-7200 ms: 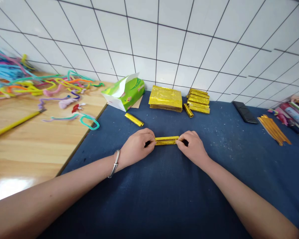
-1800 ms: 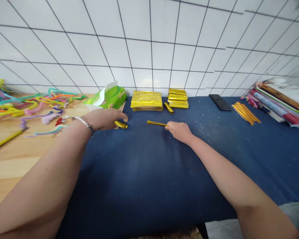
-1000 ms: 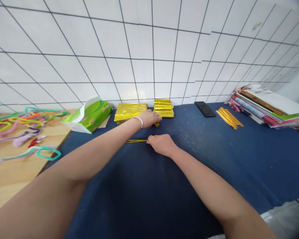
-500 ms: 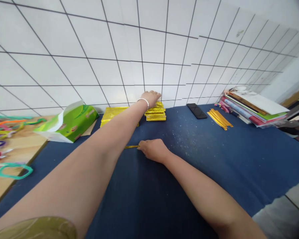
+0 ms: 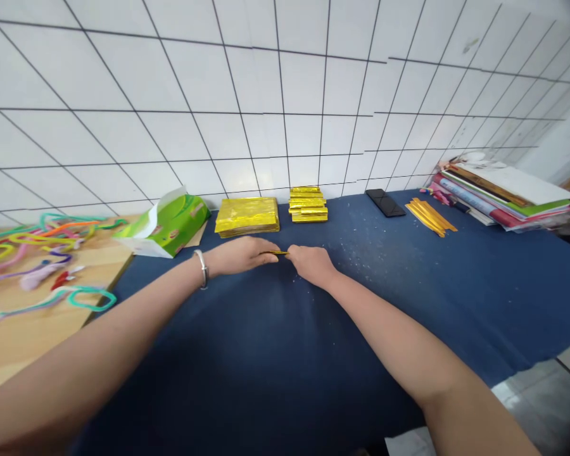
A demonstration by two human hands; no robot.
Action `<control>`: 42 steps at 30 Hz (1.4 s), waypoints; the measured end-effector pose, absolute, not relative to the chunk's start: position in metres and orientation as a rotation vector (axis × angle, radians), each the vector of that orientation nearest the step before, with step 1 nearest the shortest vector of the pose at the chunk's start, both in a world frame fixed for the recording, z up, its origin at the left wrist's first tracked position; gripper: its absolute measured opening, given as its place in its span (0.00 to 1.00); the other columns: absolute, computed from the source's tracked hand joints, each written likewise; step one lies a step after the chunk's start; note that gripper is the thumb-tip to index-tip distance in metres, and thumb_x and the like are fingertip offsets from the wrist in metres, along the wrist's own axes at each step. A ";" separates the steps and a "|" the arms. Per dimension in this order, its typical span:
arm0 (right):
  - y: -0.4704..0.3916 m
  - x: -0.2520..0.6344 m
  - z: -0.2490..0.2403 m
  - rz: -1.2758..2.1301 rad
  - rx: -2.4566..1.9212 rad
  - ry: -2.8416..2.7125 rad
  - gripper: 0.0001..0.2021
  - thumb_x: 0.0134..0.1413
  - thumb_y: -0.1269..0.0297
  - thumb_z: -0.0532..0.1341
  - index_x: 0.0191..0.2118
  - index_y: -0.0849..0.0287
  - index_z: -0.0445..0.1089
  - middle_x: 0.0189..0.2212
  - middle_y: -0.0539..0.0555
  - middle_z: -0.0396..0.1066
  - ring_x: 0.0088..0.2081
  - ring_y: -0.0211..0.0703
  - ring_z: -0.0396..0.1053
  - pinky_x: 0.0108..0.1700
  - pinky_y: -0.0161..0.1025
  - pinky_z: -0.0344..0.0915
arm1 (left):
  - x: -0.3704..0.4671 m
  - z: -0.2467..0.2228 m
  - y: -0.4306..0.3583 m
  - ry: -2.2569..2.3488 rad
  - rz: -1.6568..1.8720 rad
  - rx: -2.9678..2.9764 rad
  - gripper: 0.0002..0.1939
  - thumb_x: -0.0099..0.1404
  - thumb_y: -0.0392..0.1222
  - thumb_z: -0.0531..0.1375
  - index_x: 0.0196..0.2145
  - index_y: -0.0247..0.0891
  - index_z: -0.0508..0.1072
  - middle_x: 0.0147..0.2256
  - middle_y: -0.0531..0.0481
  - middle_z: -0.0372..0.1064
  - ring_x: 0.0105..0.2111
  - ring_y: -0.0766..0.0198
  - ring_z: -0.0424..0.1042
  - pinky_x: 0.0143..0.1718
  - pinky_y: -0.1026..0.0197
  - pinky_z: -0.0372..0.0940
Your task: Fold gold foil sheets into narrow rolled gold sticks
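A thin gold strip (image 5: 278, 253) spans the small gap between my two hands, above the dark blue cloth. My left hand (image 5: 242, 254), with a silver bangle at the wrist, has its left end between thumb and fingers. The other end is pinched by my right hand (image 5: 311, 263), fingers curled in. Most of the strip is hidden inside my hands. Just beyond my left hand lies a stack of shiny gold paper sheets (image 5: 247, 215). Right of it, near the wall, is a pile of folded gold paper pieces (image 5: 308, 205).
Left stands a green packet (image 5: 171, 225) beside a wooden board (image 5: 61, 323) strewn with coloured fuzzy stems (image 5: 92, 297). At the right are a black phone (image 5: 384, 203), a bundle of orange-gold strips (image 5: 430, 216) and stacked books (image 5: 503, 196). A tiled wall (image 5: 304, 88) runs behind.
My left hand has come back from the folded gold pieces to the strip and taken hold of its left end. My right hand keeps its grip. The view has shifted slightly.
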State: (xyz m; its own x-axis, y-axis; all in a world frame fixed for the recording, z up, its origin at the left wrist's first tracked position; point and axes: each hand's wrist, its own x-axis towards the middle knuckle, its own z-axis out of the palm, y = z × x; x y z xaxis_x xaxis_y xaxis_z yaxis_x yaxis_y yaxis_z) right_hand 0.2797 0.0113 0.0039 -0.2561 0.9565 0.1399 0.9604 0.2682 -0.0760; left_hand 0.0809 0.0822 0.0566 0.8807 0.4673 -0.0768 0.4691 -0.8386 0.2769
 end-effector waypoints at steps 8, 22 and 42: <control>0.011 0.281 0.002 -0.087 -1.722 -2.462 0.16 0.66 0.58 0.42 0.46 0.56 0.64 0.40 0.54 0.73 0.42 0.41 0.70 0.37 0.35 0.59 | 0.060 0.014 0.070 0.924 0.190 2.894 0.19 0.70 0.47 0.43 0.51 0.40 0.65 0.46 0.46 0.70 0.44 0.61 0.70 0.44 0.62 0.62; 0.008 0.279 0.007 -0.102 -1.709 -2.548 0.20 0.65 0.53 0.41 0.39 0.57 0.66 0.36 0.52 0.73 0.38 0.39 0.69 0.33 0.34 0.52 | 0.039 0.005 0.087 0.941 0.128 2.999 0.15 0.70 0.49 0.43 0.39 0.42 0.67 0.31 0.52 0.72 0.30 0.65 0.71 0.29 0.66 0.56; 0.014 0.291 0.005 -0.046 -1.656 -2.567 0.21 0.65 0.53 0.42 0.39 0.57 0.68 0.36 0.51 0.72 0.37 0.38 0.67 0.34 0.33 0.52 | 0.029 -0.005 0.093 1.043 0.195 2.955 0.19 0.69 0.53 0.42 0.36 0.41 0.66 0.31 0.51 0.70 0.32 0.64 0.70 0.32 0.65 0.58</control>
